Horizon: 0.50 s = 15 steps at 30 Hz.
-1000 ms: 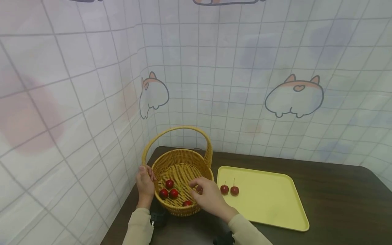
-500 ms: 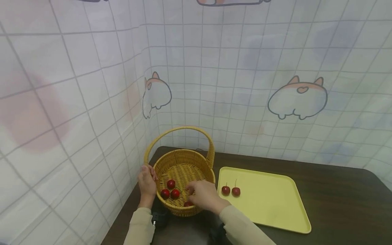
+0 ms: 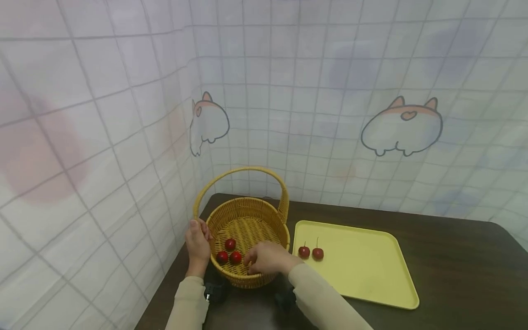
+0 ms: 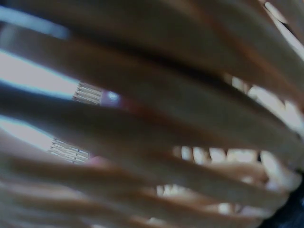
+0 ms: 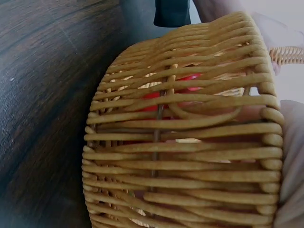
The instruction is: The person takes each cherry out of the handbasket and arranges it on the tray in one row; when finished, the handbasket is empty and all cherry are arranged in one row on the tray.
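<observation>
A woven yellow basket (image 3: 270,215) with an arched handle stands on the dark table (image 3: 453,256) near the left wall. My left hand (image 3: 200,230) grips its left rim, thumb outside and fingers over the edge. Three red cherries (image 3: 230,244) lie on the basket floor. My right hand (image 3: 250,262) reaches over the near rim with its fingers curled down inside, beside the cherries; what is under the fingers is hidden. The right wrist view shows the basket wall (image 5: 190,152) from outside, with red cherries (image 5: 164,95) behind the weave. The left wrist view is a blurred close-up of weave (image 4: 156,109).
A yellow tray (image 3: 363,270) lies right of the basket, with two stemmed cherries (image 3: 310,252) near its left edge. Tiled curtain walls with cartoon prints close the table at the left and back. The table's right end is bare dark wood.
My right hand has moved left and down into the basket and now covers the cherry that lay near the front rim. The left hand stays on the rim.
</observation>
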### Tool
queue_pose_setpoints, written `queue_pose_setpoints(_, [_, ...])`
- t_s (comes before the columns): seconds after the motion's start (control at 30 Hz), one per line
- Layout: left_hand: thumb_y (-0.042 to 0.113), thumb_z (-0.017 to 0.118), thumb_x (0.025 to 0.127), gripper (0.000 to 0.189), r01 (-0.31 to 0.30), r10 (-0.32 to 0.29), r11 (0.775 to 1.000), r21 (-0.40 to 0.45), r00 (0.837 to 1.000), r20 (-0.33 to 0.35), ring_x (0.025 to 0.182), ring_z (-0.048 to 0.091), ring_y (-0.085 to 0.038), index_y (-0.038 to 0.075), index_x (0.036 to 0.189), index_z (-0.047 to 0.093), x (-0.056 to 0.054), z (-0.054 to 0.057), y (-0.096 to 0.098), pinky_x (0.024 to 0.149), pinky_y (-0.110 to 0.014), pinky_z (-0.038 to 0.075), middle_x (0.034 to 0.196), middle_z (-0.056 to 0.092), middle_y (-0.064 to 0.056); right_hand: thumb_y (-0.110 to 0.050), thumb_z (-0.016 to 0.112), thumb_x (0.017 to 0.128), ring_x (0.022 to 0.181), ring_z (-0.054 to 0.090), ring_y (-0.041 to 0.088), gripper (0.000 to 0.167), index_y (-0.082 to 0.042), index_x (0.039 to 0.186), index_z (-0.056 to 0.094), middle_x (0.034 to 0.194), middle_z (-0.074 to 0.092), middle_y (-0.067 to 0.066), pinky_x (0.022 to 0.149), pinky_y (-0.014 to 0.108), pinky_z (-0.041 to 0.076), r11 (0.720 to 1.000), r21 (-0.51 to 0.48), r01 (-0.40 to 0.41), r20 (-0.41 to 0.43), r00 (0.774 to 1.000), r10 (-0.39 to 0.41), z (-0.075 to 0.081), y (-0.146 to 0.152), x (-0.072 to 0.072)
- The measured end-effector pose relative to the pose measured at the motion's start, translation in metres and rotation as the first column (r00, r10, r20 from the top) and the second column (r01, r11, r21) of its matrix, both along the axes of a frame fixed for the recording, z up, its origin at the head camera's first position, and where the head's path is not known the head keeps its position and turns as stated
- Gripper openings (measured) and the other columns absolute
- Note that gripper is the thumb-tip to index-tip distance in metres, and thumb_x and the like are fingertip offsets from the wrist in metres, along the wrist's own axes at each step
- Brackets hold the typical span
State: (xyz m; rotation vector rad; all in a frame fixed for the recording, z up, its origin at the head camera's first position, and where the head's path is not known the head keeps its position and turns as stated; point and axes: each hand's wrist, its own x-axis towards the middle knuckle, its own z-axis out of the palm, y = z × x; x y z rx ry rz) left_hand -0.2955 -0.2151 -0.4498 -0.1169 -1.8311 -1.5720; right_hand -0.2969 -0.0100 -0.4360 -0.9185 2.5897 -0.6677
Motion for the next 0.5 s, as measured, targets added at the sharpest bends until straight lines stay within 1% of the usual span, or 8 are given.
queue_pose_setpoints(0.07, [0.031, 0.018, 0.109, 0.063, -0.002, 0.002, 1.0, 0.003, 1.0, -0.001, 0.05, 0.042, -0.023, -0.02, 0.078, 0.039, -0.0001, 0.0005, -0.0005, 0.053, -0.035, 0.045, 0.061, 0.036, -0.037, -0.024, 0.075, 0.084, 0.086, 0.061, 0.006, 0.016, -0.022, 0.099, 0.077, 0.094, 0.071, -0.012, 0.078, 0.03, 0.05, 0.999, 0.031, 0.006, -0.002, 1.0, -0.006, 0.0, -0.0024, -0.0003])
queue_pose_setpoints(0.13, [0.031, 0.018, 0.109, 0.062, 0.004, -0.004, 1.0, 0.007, 1.0, -0.003, 0.05, 0.042, -0.025, -0.02, 0.078, 0.039, -0.0004, 0.0004, -0.001, 0.053, -0.034, 0.045, 0.061, 0.035, -0.037, -0.027, 0.075, 0.084, 0.087, 0.062, 0.005, 0.013, -0.023, 0.096, 0.078, 0.094, 0.071, -0.013, 0.079, 0.03, 0.05, 0.998, 0.054, 0.011, 0.001, 1.0, -0.011, -0.0005, -0.0039, -0.0008])
queue_pose_setpoints(0.23, [0.03, 0.018, 0.108, 0.062, 0.01, -0.01, 1.0, 0.011, 1.0, -0.007, 0.049, 0.042, -0.027, -0.019, 0.078, 0.039, -0.0016, -0.0007, -0.0017, 0.052, -0.033, 0.045, 0.061, 0.036, -0.036, -0.03, 0.073, 0.086, 0.078, 0.06, 0.004, 0.008, -0.024, 0.089, 0.078, 0.085, 0.069, -0.016, 0.073, 0.027, 0.05, 0.998, 0.057, 0.007, 0.009, 1.0, -0.008, -0.0027, -0.0043, -0.0025])
queue_pose_setpoints(0.27, [0.03, 0.018, 0.108, 0.062, 0.012, -0.012, 1.0, 0.013, 1.0, -0.01, 0.049, 0.042, -0.027, -0.019, 0.078, 0.039, -0.0021, -0.0015, -0.002, 0.052, -0.034, 0.045, 0.061, 0.036, -0.036, -0.031, 0.073, 0.087, 0.076, 0.059, 0.002, 0.008, -0.024, 0.087, 0.077, 0.082, 0.067, -0.017, 0.07, 0.026, 0.049, 0.999, 0.054, 0.002, 0.012, 1.0, -0.002, -0.0032, -0.004, -0.0031])
queue_pose_setpoints(0.33, [0.03, 0.018, 0.108, 0.062, 0.015, -0.015, 1.0, 0.018, 1.0, -0.016, 0.049, 0.042, -0.029, -0.019, 0.078, 0.039, -0.0032, -0.0034, -0.0027, 0.052, -0.033, 0.045, 0.06, 0.035, -0.036, -0.034, 0.071, 0.088, 0.068, 0.055, 0.002, 0.014, -0.023, 0.082, 0.076, 0.074, 0.064, -0.017, 0.064, 0.024, 0.046, 0.999, 0.041, -0.018, 0.033, 0.999, 0.017, -0.0039, -0.003, -0.0042])
queue_pose_setpoints(0.4, [0.031, 0.019, 0.108, 0.062, 0.021, -0.021, 1.0, 0.023, 1.0, -0.021, 0.049, 0.041, -0.028, -0.019, 0.077, 0.038, -0.0044, -0.0053, -0.0033, 0.051, -0.033, 0.045, 0.06, 0.035, -0.035, -0.036, 0.069, 0.089, 0.066, 0.054, 0.0, 0.017, -0.022, 0.082, 0.076, 0.073, 0.062, -0.018, 0.062, 0.023, 0.045, 0.999, 0.028, -0.042, 0.051, 0.998, 0.041, -0.004, -0.0018, -0.005])
queue_pose_setpoints(0.5, [0.032, 0.02, 0.108, 0.063, 0.033, -0.032, 0.999, 0.038, 0.999, -0.026, 0.049, 0.041, -0.026, -0.019, 0.077, 0.038, -0.0057, -0.0073, -0.004, 0.051, -0.033, 0.045, 0.06, 0.034, -0.035, -0.036, 0.068, 0.091, 0.07, 0.056, -0.001, 0.018, -0.021, 0.088, 0.077, 0.077, 0.065, -0.017, 0.065, 0.022, 0.047, 0.995, 0.011, -0.097, 0.066, 0.993, 0.096, -0.0023, -0.0004, -0.0061])
